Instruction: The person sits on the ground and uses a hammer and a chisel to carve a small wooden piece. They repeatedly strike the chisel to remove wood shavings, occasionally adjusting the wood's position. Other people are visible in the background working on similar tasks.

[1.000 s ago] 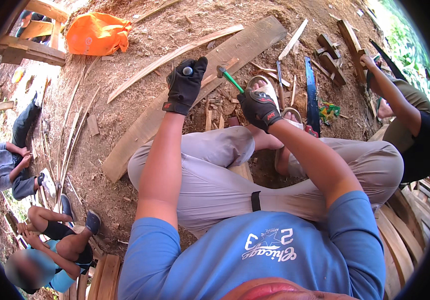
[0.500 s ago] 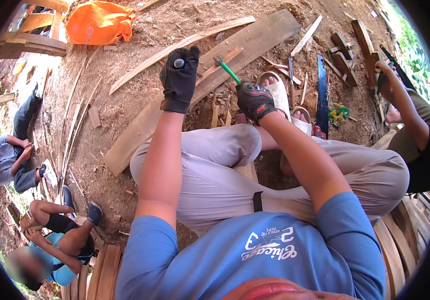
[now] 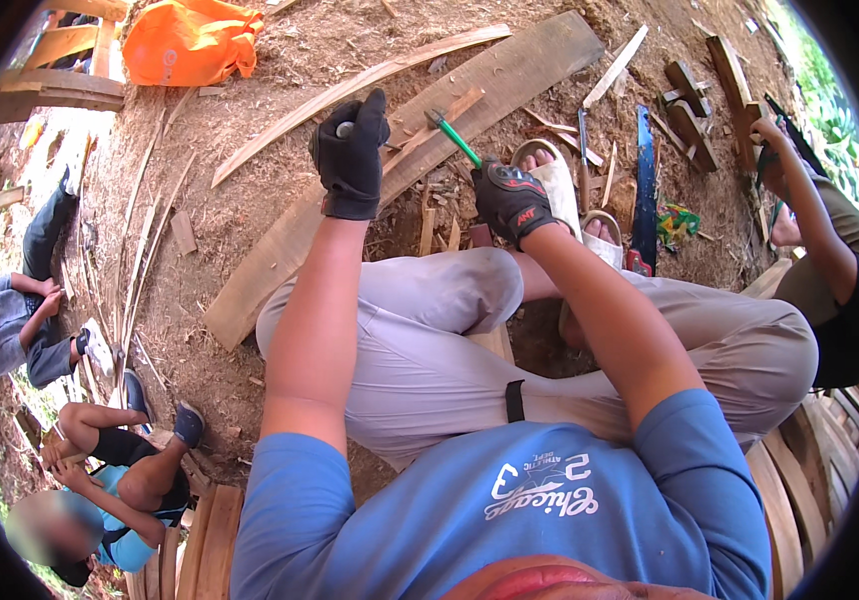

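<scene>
- The left hand [image 3: 352,150], in a black work glove, was clenched around a small grey metal rod [image 3: 346,129]; only the tip of it showed above the fist. It was held over the long pale wooden plank [image 3: 390,170] that lay slanted on the bare brown sandy ground [image 3: 250,130], near the middle of its length.
- The rod looked stiff and heavy for its size, and probably smooth, so a full fist around the shaft seemed the safe way to hold it.
- The plank looked rigid and rather heavy, with rough edges; I judge it is best taken by its long sides, with gloves.
- The right hand [image 3: 512,200], in a black glove with red marks, grasped the lower end of a thin green-handled tool [image 3: 453,137], which rose tilted up and to the left over the plank. What kind of head it had, I could not tell.
- This tool seemed light and stiff; the grip was low on the handle.
- Behind the right hand stood the person's feet in pale sandals [image 3: 560,185], and further right a long blue saw blade [image 3: 646,190] lay on the ground.
</scene>
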The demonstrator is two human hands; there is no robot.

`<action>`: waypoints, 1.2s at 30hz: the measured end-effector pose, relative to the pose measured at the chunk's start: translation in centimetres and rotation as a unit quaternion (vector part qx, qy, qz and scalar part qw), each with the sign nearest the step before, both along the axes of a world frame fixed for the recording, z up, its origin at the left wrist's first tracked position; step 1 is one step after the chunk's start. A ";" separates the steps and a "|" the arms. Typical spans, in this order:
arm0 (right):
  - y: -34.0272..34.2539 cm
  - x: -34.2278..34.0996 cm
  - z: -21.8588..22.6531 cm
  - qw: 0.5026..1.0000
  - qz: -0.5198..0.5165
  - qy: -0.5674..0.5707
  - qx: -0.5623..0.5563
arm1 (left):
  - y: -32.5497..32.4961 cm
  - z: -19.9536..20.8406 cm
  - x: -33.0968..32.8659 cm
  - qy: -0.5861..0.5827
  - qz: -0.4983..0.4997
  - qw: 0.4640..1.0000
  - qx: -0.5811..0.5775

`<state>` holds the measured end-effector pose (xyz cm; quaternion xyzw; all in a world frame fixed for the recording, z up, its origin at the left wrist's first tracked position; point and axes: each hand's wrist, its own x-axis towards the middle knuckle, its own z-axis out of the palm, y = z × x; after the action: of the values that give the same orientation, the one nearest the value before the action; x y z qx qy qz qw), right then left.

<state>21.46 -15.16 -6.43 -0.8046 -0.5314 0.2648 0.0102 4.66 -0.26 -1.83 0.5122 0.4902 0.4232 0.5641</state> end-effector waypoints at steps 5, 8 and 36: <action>0.0 0.0 0.6 0.999 0.024 -0.024 -0.003 | 1.0 0.1 0.0 0.082 0.080 0.991 0.075; 0.0 -0.1 0.5 0.999 0.017 -0.029 0.000 | 2.8 0.0 -1.5 0.090 0.133 0.981 0.104; 0.4 0.5 0.4 0.993 0.115 -0.018 0.015 | 1.1 -9.7 -2.6 0.610 -0.243 0.717 0.232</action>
<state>21.97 -14.74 -6.07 -0.7427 -0.6240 0.2422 -0.0180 2.06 0.81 -11.54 0.8759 0.4730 -0.0325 0.0896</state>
